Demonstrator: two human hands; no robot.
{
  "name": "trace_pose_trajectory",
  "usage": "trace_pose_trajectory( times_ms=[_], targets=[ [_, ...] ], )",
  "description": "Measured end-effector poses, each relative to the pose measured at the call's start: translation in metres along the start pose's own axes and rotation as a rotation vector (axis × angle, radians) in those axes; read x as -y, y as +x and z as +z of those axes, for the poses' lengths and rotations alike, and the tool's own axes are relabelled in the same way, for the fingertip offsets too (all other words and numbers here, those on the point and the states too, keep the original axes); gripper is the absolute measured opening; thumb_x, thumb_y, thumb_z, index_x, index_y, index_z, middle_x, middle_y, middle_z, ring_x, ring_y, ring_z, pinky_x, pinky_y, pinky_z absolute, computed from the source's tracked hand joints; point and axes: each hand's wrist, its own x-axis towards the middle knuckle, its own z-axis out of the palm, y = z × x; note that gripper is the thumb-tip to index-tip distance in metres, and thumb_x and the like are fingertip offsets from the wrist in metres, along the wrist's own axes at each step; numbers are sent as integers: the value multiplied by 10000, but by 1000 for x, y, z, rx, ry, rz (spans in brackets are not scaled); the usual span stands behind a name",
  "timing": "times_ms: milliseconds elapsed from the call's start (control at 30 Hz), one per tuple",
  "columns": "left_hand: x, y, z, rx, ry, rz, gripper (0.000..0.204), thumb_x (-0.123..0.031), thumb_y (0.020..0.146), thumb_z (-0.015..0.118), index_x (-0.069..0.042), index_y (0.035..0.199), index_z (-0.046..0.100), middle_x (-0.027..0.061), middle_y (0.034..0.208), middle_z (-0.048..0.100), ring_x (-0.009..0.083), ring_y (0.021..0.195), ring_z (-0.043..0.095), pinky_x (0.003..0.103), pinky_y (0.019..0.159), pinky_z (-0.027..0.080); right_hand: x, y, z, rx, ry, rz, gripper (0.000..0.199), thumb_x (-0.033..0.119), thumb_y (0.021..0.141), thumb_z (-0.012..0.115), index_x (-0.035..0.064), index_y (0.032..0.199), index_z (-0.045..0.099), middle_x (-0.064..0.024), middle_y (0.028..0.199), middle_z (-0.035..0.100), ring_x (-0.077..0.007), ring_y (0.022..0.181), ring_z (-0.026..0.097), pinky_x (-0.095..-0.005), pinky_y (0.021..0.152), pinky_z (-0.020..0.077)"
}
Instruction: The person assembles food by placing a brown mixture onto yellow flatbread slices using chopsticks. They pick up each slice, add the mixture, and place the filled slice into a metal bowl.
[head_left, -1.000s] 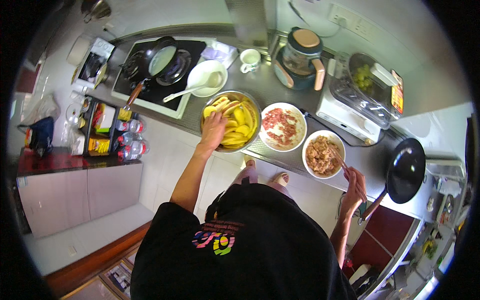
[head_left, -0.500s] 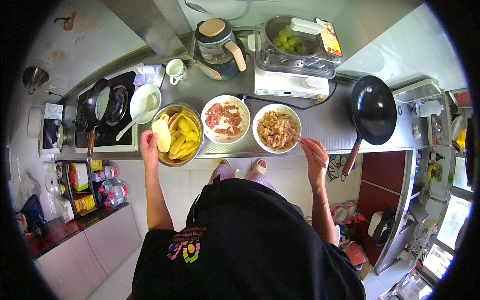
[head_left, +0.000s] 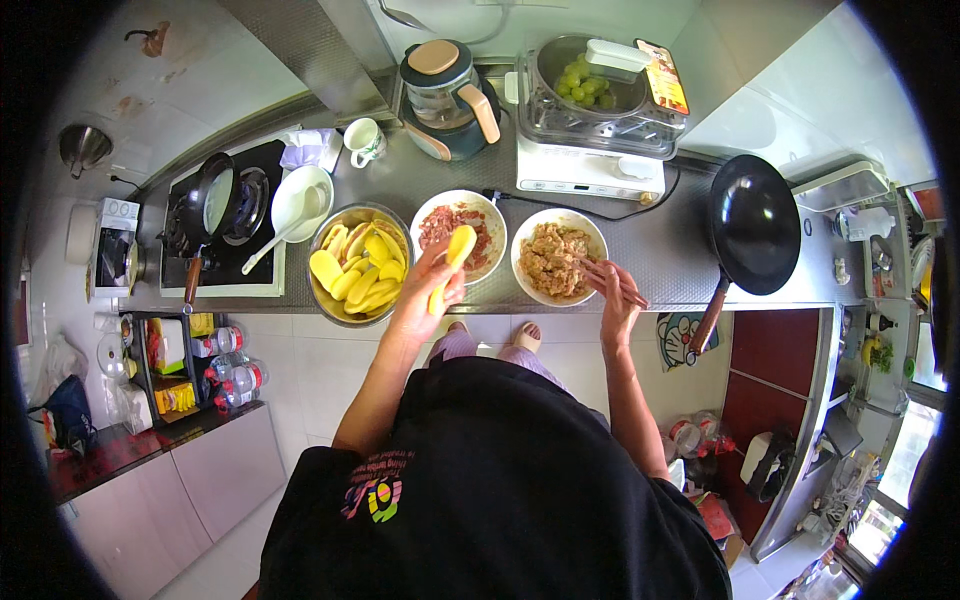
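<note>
The yellow potato slice point(head_left: 449, 268) sits in the left hand point(head_left: 425, 300), fingers closed round its lower half, raised over the counter edge between the metal bowl of potato slices point(head_left: 357, 262) and the bowl of raw minced meat point(head_left: 457, 228). It looks light, stiff enough to stand up from the grip, and probably wet and slick on its cut faces; pinched too near a thin end it could snap, so a hold across the broad middle seems soundest. The right hand point(head_left: 614, 298) is closed on a pair of chopsticks point(head_left: 608, 280), tips resting at the near rim of the bowl of seasoned meat mixture point(head_left: 556, 257) to the right.

All three bowls stand in a row along the near edge of a grey steel worktop point(head_left: 660, 250). Far behind them are a blender jug point(head_left: 447, 88) and a steamer holding green grapes point(head_left: 588, 88); a black wok point(head_left: 752, 224) lies at the right. To the left a white ladle point(head_left: 290, 208) rests beside a gas hob with a dark pan point(head_left: 215, 203). Pale tiled floor lies below, with bottles on a low rack point(head_left: 215, 370) at the left.
</note>
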Motion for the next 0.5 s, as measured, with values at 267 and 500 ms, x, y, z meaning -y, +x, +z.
trace_pose_trajectory(
  times_ms=[267,500],
  targets=[
    [9,5,23,84,123,-117,570,-239,886,612,-38,1399,470,21,877,514,87,648,419,237,585,356,-6,0,3,-12,62,32,312,211,999,612,-84,1096,645,-170,1050,704,-242,914,716,-319,871,585],
    [15,2,22,185,-38,-227,661,-237,846,591,-79,1465,420,31,979,505,85,680,397,226,581,346,-2,-3,1,106,-55,-25,274,180,994,614,-80,1057,669,-126,1043,707,-214,953,706,-290,892,566]
  ],
)
